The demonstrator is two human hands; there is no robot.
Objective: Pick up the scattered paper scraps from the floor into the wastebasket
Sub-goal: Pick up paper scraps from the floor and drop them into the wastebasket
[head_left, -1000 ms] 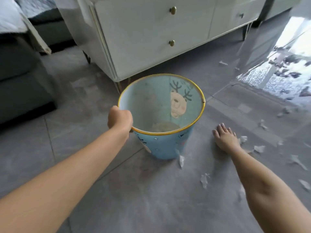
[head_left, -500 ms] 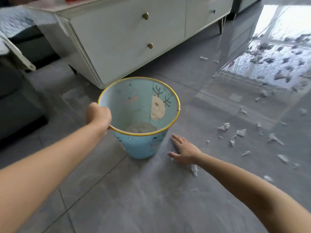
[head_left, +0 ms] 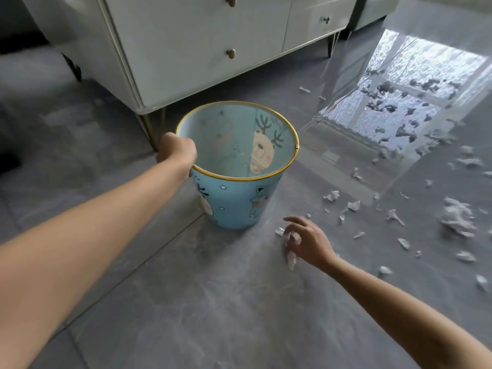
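Blue wastebasket [head_left: 237,198], upright on the floor [head_left: 213,302] by a white cabinet [head_left: 199,49], rim clasped by left hand [head_left: 177,153]; right hand [head_left: 306,242] curled round a paper scrap [head_left: 292,237] just beside; scattered scraps [head_left: 354,206] rightward; step: gathering; next, presumably lift over the rim and release.

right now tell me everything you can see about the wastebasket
The wastebasket is a round light-blue bin with a thin yellow rim, tapering toward its base. Cartoon animals and small stars decorate the outside, and a reindeer face shows on the inner wall. It looks like thin plastic. It stands on the grey tiled floor before a white cabinet, and no scraps show inside. The left hand grips its near-left rim; the right hand is apart from it.
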